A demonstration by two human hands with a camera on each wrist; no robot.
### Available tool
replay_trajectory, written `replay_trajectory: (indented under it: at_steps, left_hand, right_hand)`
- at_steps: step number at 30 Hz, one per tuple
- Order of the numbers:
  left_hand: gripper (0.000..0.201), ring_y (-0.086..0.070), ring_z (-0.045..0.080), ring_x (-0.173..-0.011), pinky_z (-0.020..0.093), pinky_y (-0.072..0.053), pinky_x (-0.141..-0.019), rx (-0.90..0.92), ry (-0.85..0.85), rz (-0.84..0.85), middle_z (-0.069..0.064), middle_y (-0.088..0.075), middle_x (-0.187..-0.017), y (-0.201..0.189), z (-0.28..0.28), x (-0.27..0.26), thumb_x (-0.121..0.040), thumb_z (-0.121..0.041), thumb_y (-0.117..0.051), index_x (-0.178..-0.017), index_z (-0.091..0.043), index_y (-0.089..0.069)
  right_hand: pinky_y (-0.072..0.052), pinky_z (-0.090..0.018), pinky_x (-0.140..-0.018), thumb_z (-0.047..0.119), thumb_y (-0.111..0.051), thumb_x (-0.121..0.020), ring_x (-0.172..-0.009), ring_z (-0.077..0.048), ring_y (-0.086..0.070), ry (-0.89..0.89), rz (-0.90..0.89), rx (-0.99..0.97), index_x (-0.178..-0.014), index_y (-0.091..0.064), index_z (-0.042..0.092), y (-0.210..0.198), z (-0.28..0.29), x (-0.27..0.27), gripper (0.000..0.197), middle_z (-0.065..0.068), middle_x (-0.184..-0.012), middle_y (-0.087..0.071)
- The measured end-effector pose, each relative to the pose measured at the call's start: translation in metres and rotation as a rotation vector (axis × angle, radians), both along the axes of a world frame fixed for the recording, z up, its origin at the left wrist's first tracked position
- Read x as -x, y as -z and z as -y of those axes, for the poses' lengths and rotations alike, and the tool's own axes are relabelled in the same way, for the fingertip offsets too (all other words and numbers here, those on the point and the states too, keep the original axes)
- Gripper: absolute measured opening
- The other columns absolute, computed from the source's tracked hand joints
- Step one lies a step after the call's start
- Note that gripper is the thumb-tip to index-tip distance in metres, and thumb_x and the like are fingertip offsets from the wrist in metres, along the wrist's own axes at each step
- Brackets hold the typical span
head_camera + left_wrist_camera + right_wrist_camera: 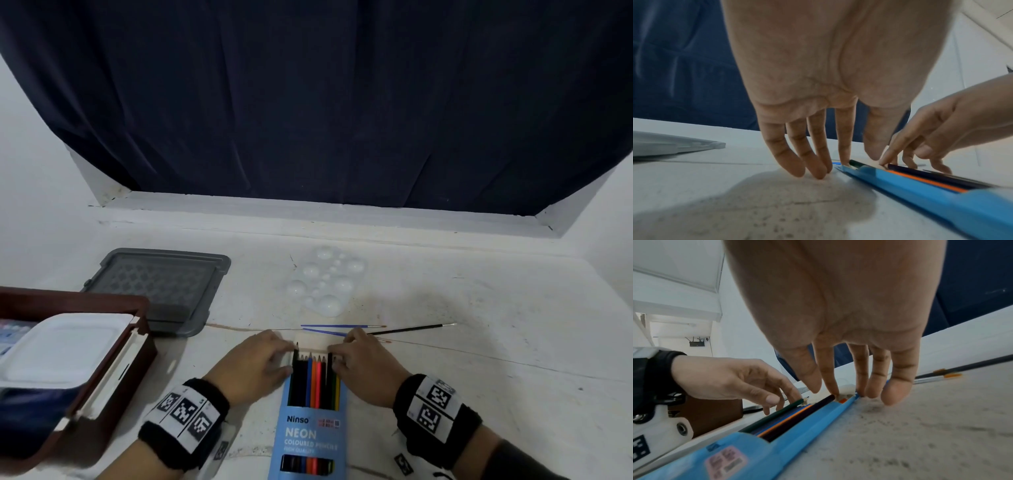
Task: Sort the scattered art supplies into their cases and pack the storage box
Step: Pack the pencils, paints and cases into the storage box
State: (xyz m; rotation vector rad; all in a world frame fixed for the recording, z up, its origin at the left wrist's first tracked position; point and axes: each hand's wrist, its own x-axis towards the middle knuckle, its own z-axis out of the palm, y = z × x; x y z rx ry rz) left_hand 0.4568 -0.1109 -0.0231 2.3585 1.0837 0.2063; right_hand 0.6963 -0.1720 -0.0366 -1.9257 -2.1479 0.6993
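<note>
I see both hands, the left hand [255, 365] and the right hand [368, 363], with straight fingers touching pencil tips. The pencils [315, 380] lie in the blue pencil case [308, 442] on the counter [479, 342].

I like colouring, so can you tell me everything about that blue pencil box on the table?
The pencil box is a flat, light blue cardboard case lying on the white table, printed "Ninso NEON coloured pencils". Its far end is open, and coloured pencils, among them black, blue, orange, red, green and yellow, stick out with their tips pointing away. The left hand and right hand touch that open end with their fingertips, one at each side. A small window near the bottom shows more pencil colours.
</note>
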Motion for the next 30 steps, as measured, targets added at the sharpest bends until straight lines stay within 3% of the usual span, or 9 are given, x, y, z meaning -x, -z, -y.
replay_trajectory:
  at_steps: [3,7,12,14,17,21,24,26,30]
  left_hand:
    - [0.035,-0.057,0.007,-0.095,0.032,-0.049,-0.089,-0.003,-0.031,0.001,-0.009,-0.057,-0.104,-0.001,0.000,-0.004,-0.092,-0.040,-0.063,-0.125,-0.027,-0.062]
    - [0.031,-0.058,0.006,-0.096,0.027,-0.049,-0.091,0.007,-0.064,-0.014,-0.010,-0.059,-0.106,-0.006,-0.004,-0.013,-0.093,-0.033,-0.066,-0.123,-0.027,-0.064]
    - [0.005,-0.062,0.002,-0.083,0.012,-0.044,-0.073,-0.026,-0.037,-0.107,-0.012,-0.067,-0.093,-0.016,-0.004,-0.021,-0.090,-0.029,-0.069,-0.091,-0.026,-0.073]
    - [0.005,-0.064,0.003,-0.085,0.014,-0.047,-0.075,-0.003,-0.052,-0.097,-0.011,-0.068,-0.094,-0.016,-0.003,-0.021,-0.088,-0.027,-0.073,-0.093,-0.027,-0.073]
    - [0.022,-0.063,0.003,-0.088,0.018,-0.051,-0.080,0.067,-0.106,-0.030,-0.009,-0.065,-0.103,-0.010,0.000,-0.018,-0.084,-0.028,-0.078,-0.105,-0.026,-0.071]
    - [0.015,-0.065,0.005,-0.087,0.018,-0.053,-0.073,0.147,-0.218,0.096,-0.008,-0.065,-0.104,-0.004,0.000,-0.018,-0.085,-0.021,-0.076,-0.098,-0.029,-0.072]
    - [0.016,-0.067,0.013,-0.089,0.026,-0.057,-0.074,0.216,-0.312,0.187,-0.008,-0.069,-0.104,-0.005,-0.003,-0.017,-0.083,-0.018,-0.076,-0.089,-0.033,-0.073]
    - [0.020,-0.069,0.018,-0.090,0.032,-0.059,-0.081,0.229,-0.322,0.257,-0.009,-0.070,-0.102,-0.012,-0.004,-0.015,-0.081,-0.016,-0.079,-0.084,-0.035,-0.075]
    - [0.024,-0.071,0.032,-0.076,0.045,-0.060,-0.080,0.212,-0.314,0.492,-0.003,-0.068,-0.089,-0.042,0.000,-0.013,-0.085,-0.009,-0.076,-0.091,-0.033,-0.072]
  right_hand:
    - [-0.040,-0.031,-0.095,0.031,-0.041,-0.101,-0.108,-0.022,-0.043,-0.018,-0.025,0.018,-0.133,-0.056,0.023,-0.007,0.002,0.002,0.036,-0.003,-0.108,-0.040]
    - [-0.040,-0.025,-0.089,0.030,-0.043,-0.103,-0.094,-0.014,-0.044,0.024,-0.117,0.033,-0.139,-0.053,0.022,-0.014,0.004,0.002,0.039,0.001,-0.105,-0.036]
    - [-0.042,-0.025,-0.091,0.023,-0.041,-0.103,-0.097,-0.014,-0.046,-0.010,-0.085,0.019,-0.138,-0.054,0.017,-0.021,0.009,0.009,0.038,0.000,-0.103,-0.037]
    - [-0.040,-0.023,-0.089,0.022,-0.041,-0.103,-0.097,-0.014,-0.044,-0.008,-0.085,0.005,-0.138,-0.054,0.016,-0.023,0.011,0.010,0.038,0.000,-0.102,-0.038]
    - [-0.040,-0.022,-0.088,0.021,-0.043,-0.102,-0.092,-0.013,-0.046,0.044,-0.138,-0.002,-0.132,-0.059,0.015,-0.024,0.012,0.012,0.035,-0.001,-0.105,-0.038]
    - [-0.044,-0.027,-0.085,0.017,-0.042,-0.102,-0.094,-0.022,-0.050,0.063,-0.192,-0.016,-0.119,-0.066,0.006,-0.024,0.010,0.013,0.031,0.012,-0.082,-0.044]
    - [-0.043,-0.025,-0.083,0.022,-0.053,-0.098,-0.096,-0.017,-0.051,0.153,-0.300,-0.024,-0.114,-0.066,0.015,-0.023,0.010,0.010,0.021,0.007,-0.095,-0.046]
    - [-0.053,-0.034,-0.083,0.020,-0.059,-0.095,-0.093,-0.019,-0.056,0.215,-0.399,-0.039,-0.108,-0.066,0.020,-0.024,0.011,0.009,0.015,0.004,-0.101,-0.047]
    - [-0.060,-0.037,-0.061,0.009,-0.065,-0.091,-0.077,-0.025,-0.064,0.272,-0.631,-0.156,-0.101,-0.062,0.025,-0.046,0.016,0.009,0.019,-0.001,-0.101,-0.051]
